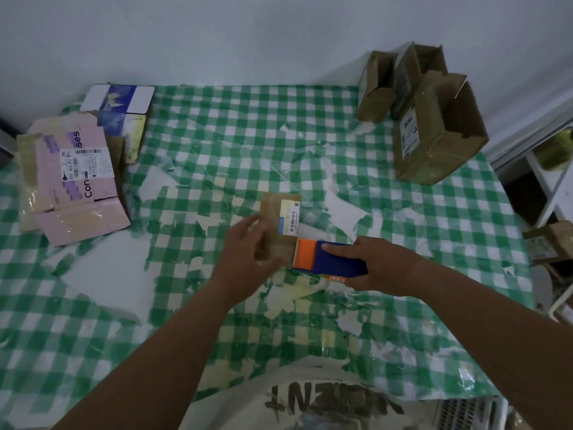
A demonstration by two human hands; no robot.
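Box (280,223) in left grip (248,246), dispenser (328,259) in right grip (383,265)

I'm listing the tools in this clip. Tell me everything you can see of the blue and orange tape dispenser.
The tape dispenser looks plastic: a blue body and an orange front ending in a toothed edge. It lies level over the checked tablecloth, toothed end pointing left and meeting the small brown box. The right hand grips the blue body, forefinger stretched along its top. Its roll is hidden.

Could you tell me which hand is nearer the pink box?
Left. The left hand is right of the pink box; the right hand, on the tape dispenser, farther right.
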